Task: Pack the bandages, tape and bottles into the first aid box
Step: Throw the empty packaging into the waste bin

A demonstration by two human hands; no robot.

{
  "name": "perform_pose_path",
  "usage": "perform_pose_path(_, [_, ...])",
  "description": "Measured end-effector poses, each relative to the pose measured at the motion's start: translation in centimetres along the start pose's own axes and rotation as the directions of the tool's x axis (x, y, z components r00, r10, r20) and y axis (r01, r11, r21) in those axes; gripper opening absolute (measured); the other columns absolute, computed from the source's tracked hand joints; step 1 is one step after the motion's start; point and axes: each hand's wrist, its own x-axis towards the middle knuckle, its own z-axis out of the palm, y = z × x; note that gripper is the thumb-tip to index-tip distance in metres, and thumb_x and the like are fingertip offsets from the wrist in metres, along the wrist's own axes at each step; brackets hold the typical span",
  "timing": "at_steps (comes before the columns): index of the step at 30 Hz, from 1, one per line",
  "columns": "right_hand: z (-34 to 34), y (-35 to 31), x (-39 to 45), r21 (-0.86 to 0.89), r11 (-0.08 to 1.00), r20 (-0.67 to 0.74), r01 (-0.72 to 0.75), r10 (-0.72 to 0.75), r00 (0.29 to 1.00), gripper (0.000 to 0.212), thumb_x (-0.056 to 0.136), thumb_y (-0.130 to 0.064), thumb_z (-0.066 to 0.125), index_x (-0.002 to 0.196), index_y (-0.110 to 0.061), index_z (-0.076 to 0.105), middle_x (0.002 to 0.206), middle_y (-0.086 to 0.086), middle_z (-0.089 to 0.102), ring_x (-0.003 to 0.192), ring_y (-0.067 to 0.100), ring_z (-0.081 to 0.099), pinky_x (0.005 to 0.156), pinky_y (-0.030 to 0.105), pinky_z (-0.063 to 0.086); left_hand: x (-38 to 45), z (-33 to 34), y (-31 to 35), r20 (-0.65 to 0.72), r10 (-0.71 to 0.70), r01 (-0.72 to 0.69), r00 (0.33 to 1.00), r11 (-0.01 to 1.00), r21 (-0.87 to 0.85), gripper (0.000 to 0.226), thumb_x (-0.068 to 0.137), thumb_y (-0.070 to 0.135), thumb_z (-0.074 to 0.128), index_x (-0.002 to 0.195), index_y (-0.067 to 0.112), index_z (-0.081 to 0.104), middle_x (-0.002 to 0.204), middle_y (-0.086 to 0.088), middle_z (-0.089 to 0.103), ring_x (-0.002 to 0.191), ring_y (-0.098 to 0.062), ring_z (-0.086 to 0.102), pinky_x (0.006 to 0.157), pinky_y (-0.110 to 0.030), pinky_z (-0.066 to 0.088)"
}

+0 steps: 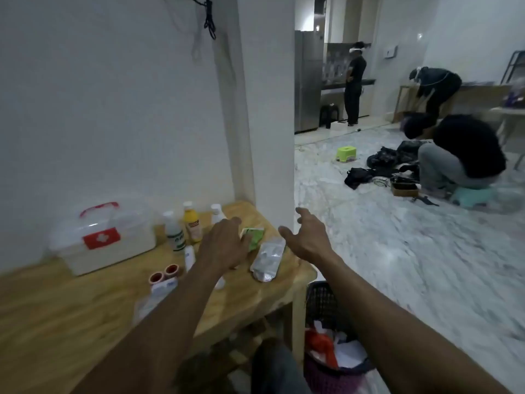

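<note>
A translucent first aid box (102, 240) with a red handle and red cross label stands shut on the wooden table (56, 314) at the left. To its right stand a white bottle with a green label (174, 230), a yellow bottle (191, 221) and a white bottle (217, 213). Two red-cored tape rolls (163, 274) lie in front, next to white packets (159, 294). My left hand (224, 243) hovers, fingers spread, over a green packet (254, 236). A silver pouch (268, 260) lies beside it. My right hand (308, 237) is open above the table's right edge.
A dark basket (329, 345) full of paper and wrappers stands on the floor just right of the table. A white wall and pillar (267, 109) rise behind. Three people work far off on the marble floor, near a green stool (346, 153).
</note>
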Motion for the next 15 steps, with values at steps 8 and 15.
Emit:
perform_pose_path(8, [3.3,3.7,2.4,0.034,0.991,0.149,-0.129,0.122,0.981,0.081,0.081,-0.046,0.074,0.148,-0.014,0.040,0.144,0.010,0.051,0.128,0.027,0.053,0.100,0.040,0.049,4.8,5.8,0.1,0.095,-0.037,0.034,0.995,0.999,0.034,0.025,0.095,0.027,0.044,0.101,0.008,0.060,0.104,-0.016,0.067,0.095,-0.032,0.063,0.068,-0.031,0.039])
perform_pose_path(15, [3.8,5.5,4.5,0.195,0.944,0.199,-0.268,0.229,0.953,0.064,0.073,-0.035,0.085,0.125,-0.007,0.063,0.109,0.007,0.069,0.104,0.023,0.064,0.091,0.036,0.054,7.2,7.1,1.2,0.182,-0.132,0.104,0.974,0.982,0.159,0.031,0.093,0.017,0.053,0.122,0.010,0.055,0.119,-0.013,0.066,0.111,-0.031,0.062,0.081,-0.034,0.044])
